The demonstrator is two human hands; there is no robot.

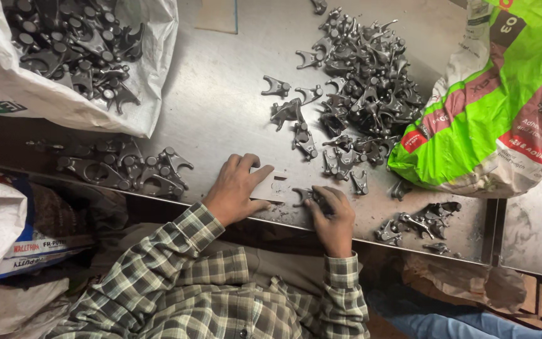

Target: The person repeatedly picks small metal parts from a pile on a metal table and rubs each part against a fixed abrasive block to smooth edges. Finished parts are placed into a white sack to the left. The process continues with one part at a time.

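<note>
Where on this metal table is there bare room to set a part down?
Bare steel table lies between the white sack and the big pile of forked parts. It is crowded around the green bag, the small left cluster, and both hands.

Two hands (236,188) (332,216), one green sack (503,94), one white sack (64,94), and forked metal parts (365,81) too many to count.

Left hand (236,188) lay flat on a small pale card (271,186) on the steel table (221,94); right hand (332,210) gripped a dark forked metal casting (305,196). A heap of like castings (365,75) lay beside a green sack (503,100).
</note>
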